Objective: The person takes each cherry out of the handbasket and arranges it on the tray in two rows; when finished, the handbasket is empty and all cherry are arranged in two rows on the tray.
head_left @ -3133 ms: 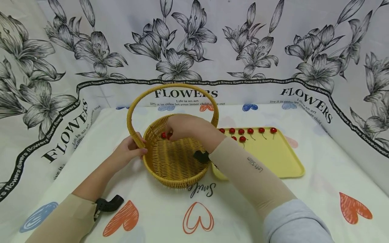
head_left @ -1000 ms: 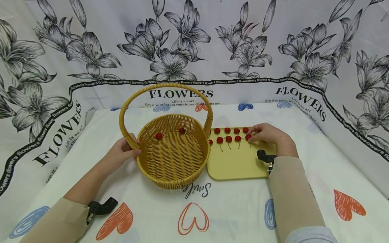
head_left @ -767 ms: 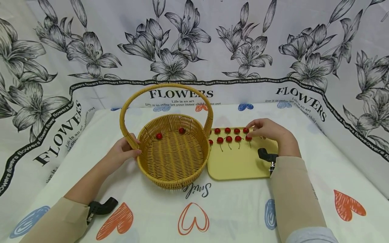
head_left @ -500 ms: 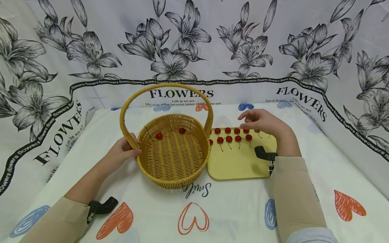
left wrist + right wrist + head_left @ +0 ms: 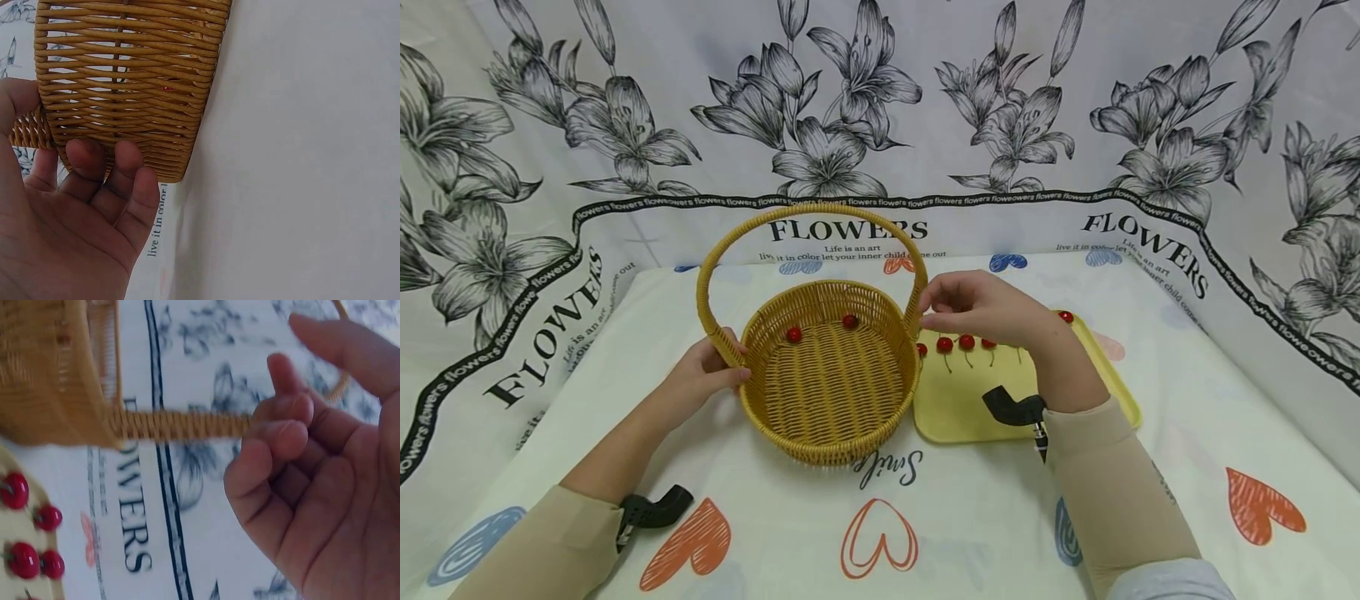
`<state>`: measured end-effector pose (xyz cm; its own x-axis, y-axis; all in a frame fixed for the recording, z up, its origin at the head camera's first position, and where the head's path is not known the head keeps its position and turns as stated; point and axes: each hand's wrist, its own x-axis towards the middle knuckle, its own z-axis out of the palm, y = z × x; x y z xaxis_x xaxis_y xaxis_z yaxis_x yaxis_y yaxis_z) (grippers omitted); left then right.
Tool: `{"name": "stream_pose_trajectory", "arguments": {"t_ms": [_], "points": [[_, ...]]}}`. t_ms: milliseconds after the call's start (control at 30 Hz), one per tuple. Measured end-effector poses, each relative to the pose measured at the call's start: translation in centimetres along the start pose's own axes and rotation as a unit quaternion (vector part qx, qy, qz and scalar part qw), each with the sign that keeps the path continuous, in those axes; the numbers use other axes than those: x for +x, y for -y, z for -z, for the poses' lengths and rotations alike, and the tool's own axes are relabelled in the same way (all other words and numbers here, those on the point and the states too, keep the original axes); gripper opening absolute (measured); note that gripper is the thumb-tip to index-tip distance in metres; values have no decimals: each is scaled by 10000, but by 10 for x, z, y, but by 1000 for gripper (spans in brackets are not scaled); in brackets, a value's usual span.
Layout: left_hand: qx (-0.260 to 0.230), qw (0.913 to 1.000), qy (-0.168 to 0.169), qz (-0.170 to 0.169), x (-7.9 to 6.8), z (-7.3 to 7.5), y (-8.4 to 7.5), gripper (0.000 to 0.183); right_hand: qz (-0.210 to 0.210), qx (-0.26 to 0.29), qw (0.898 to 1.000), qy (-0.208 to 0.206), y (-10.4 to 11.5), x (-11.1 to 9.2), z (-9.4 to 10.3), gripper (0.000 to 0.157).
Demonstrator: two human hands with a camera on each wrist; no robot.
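My left hand (image 5: 703, 375) grips the woven basket (image 5: 831, 417) where its handle meets the rim on the left; the left wrist view shows thumb and fingers around that spot. Two red cherries (image 5: 793, 334) lie inside, toward the back. My right hand (image 5: 981, 308) is in the air beside the handle's right side, over the back of the yellow tray (image 5: 977, 417). In the right wrist view its fingers (image 5: 250, 465) are loosely curled, with nothing between thumb and fingertips. Several stemmed cherries (image 5: 966, 342) lie in rows on the tray; the hand hides some of them.
The tray stands directly right of the basket, nearly touching it. A white cloth (image 5: 775, 533) printed with hearts covers the table. Behind hangs a curtain (image 5: 895, 183) with flower drawings. The tall handle (image 5: 816, 210) arches over the basket.
My right hand reached inside the basket, then pinched a cherry on the tray and let it go there. Since then it has risen and moved left toward the basket. The left hand keeps its grip.
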<state>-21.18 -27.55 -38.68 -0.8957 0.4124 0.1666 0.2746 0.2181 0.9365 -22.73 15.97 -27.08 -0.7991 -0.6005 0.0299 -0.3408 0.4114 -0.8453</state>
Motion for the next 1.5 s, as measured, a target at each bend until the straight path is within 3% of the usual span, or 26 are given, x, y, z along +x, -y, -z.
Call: {"name": "stream_pose_trajectory", "arguments": {"t_ms": [200,367,500,633,733,833,967,1067,1200,1333,1467,1500], "points": [[-53,10000,-57,-26,-1,0,1,22,-51,-1042,9941,-308,26,5,-28,15],[-49,9999,-30,-84,-1,1,0,21,91,-1924,9813,-36,43,14,-50,14],[-36,9999,0,-112,2,3,-1,20,128,-2952,9553,130,45,42,-68,22],[-35,10000,-20,-82,2,2,-3,20,-368,-3807,9219,617,42,76,-81,32],[-12,10000,-32,-45,1,1,-4,19,-797,-4176,8977,1159,39,97,-86,39],[8,10000,-46,-21,1,2,-5,19,-1077,-4300,8827,1562,37,110,-87,48],[0,10000,-91,22,1,3,-4,19,-1387,-4090,8819,1892,39,116,-84,61],[-57,10000,-62,33,2,3,-3,21,-1469,-3999,8808,2066,44,114,-80,62],[-116,9999,-3,-20,3,4,-1,24,-1345,-4015,8803,2140,54,115,-76,45],[-206,9998,9,-68,2,4,0,23,-1279,-4046,8811,2090,57,128,-77,31],[-247,9997,9,-45,1,2,0,23,-1422,-4324,8691,1937,50,144,-84,37],[-242,9997,-8,-28,0,2,0,24,-1454,-4400,8658,1889,48,147,-86,33]]}}
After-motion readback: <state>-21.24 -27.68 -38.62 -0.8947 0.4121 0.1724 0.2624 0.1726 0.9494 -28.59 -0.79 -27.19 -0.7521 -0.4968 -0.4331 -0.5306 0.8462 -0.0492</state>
